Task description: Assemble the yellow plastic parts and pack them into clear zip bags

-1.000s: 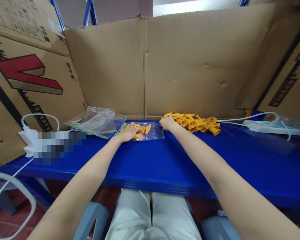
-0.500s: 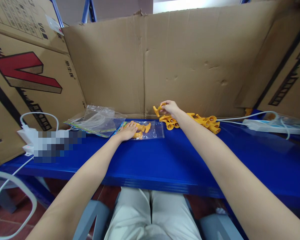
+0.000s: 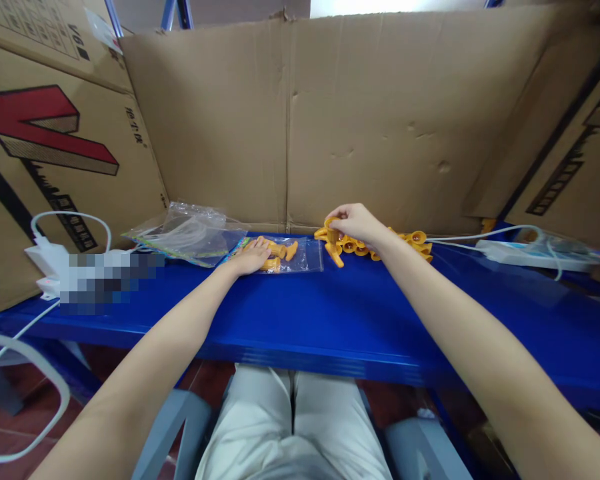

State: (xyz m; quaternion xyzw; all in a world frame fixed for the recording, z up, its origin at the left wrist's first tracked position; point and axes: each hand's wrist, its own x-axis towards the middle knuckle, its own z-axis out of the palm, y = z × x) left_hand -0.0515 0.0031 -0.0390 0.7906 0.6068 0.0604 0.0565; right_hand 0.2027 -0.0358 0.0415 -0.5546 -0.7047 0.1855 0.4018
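Observation:
My left hand (image 3: 253, 257) lies flat with its fingers out on a clear plastic bag (image 3: 307, 257). Several yellow plastic pieces (image 3: 277, 251) lie in or on that bag, partly under the fingers; I cannot tell which are inside. My right hand (image 3: 353, 223) pinches a yellow T-handled plastic piece (image 3: 334, 252) with a round end, its handle tipped downward. Just behind and to the right of it is a pile of similar yellow pieces (image 3: 416, 237) with hollow cup-like ends, partly covered by my right wrist and forearm.
More clear bags (image 3: 190, 233) with a colored edge lie left on the blue table (image 3: 300, 320). A white power strip (image 3: 535, 255) with cables sits at the right, white plugs (image 3: 50, 263) at the left. Cardboard panels (image 3: 220, 127) stand along the back and sides.
My right hand has moved slightly right, and the yellow piece in it now hangs lower with its handle pointing down. My left hand stays on the bag. The whole view has shifted a little.

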